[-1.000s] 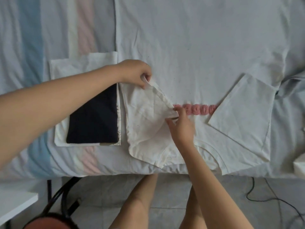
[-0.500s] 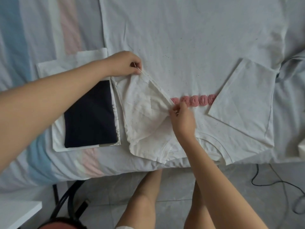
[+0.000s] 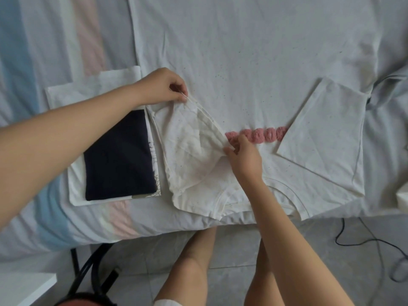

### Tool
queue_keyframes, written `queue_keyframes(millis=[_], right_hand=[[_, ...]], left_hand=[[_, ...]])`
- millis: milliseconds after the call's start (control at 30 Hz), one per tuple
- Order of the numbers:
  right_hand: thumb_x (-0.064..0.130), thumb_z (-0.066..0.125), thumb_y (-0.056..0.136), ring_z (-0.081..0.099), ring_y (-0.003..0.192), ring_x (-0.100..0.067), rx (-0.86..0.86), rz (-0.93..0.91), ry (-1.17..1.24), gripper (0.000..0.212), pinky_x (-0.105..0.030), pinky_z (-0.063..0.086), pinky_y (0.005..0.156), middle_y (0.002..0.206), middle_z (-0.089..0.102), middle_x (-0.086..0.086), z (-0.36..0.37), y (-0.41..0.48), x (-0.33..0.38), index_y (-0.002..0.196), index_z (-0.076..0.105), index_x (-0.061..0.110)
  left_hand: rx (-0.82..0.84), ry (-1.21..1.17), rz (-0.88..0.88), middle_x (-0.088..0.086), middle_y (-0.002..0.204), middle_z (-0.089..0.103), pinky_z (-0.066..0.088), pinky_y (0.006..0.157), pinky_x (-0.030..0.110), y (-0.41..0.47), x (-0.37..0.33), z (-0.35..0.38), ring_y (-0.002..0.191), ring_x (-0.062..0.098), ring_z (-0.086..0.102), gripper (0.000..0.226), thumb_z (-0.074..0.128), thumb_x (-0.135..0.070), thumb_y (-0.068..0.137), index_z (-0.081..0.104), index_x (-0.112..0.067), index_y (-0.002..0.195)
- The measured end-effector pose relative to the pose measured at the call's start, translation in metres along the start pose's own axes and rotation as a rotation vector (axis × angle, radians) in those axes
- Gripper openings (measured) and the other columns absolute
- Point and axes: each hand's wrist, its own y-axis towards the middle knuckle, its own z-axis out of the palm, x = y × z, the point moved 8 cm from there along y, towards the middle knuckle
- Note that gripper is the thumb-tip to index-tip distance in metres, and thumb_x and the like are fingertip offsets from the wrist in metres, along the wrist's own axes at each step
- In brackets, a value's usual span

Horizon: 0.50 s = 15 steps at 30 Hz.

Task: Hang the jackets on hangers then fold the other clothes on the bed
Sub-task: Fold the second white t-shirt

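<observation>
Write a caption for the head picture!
The left hand and right hand pinch a white shirt's sleeve on the bed.

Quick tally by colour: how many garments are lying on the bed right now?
White: 2, the T-shirt pinched by the left hand and right hand, and the folded white garment.
Navy: 1, the folded navy garment lying on the folded white garment.
Total: 3.

The white shirt (image 3: pixel 242 62) is matt, creased, flecked cloth with a fuzzy, tufted pink strip (image 3: pixel 260 135), the folded navy garment (image 3: pixel 119 155) is smooth matt cloth, the striped sheet (image 3: pixel 44 51) is thin rumpled fabric, and the floor (image 3: pixel 331 261) is smooth grey tile
</observation>
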Motion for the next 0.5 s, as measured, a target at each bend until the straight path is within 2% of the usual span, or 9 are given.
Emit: queue_keyframes(millis=[133,267,333,433,500], right_hand=[[0.023,0.058,0.092,0.059,0.077,-0.018,-0.071,-0.025,0.061,0.008,-0.028,0.038,0.058,0.090,0.061,0.001,-0.004,-0.008,0.000,0.090,0.053,0.017],[0.020,0.058,0.089,0.052,0.059,-0.006,-0.126,0.009,0.221,0.013,-0.021,0.038,0.054,0.068,0.054,0.006,-0.015,-0.013,-0.003,0.082,0.050,0.012],[0.014,0.059,0.085,0.049,0.057,-0.003,-0.156,-0.003,0.292,0.015,-0.018,0.037,0.053,0.063,0.051,0.007,-0.018,-0.013,-0.004,0.075,0.048,0.011],[0.006,0.057,0.078,0.039,0.054,-0.011,-0.170,-0.043,0.303,0.022,-0.025,0.033,0.053,0.061,0.045,0.002,-0.017,-0.010,-0.002,0.067,0.039,0.014],[0.006,0.054,0.075,0.032,0.051,-0.007,-0.148,-0.015,0.324,0.023,-0.026,0.031,0.053,0.058,0.038,0.006,-0.016,-0.005,-0.004,0.067,0.036,0.016]], left_hand=[[-0.032,-0.040,-0.008,0.006,0.095,0.071,0.051,0.092,0.032,-0.001,0.003,0.001,0.092,0.016,0.066,0.016,0.073,-0.016,0.081,0.072,-0.008,0.095],[-0.112,-0.074,-0.015,0.002,0.089,0.069,0.050,0.084,0.022,0.000,0.007,0.001,0.084,0.010,0.063,0.015,0.073,-0.020,0.081,0.071,-0.010,0.091],[-0.171,-0.106,-0.019,0.000,0.084,0.067,0.049,0.079,0.023,0.003,0.008,0.006,0.080,0.011,0.061,0.014,0.075,-0.021,0.079,0.070,-0.010,0.087],[-0.282,-0.170,-0.043,-0.009,0.070,0.057,0.043,0.067,0.020,0.007,0.014,0.017,0.064,0.004,0.050,0.012,0.075,-0.023,0.078,0.067,-0.016,0.081],[-0.354,-0.172,-0.066,-0.013,0.065,0.049,0.038,0.060,0.017,0.008,0.018,0.022,0.058,0.000,0.042,0.013,0.074,-0.026,0.078,0.063,-0.020,0.079]])
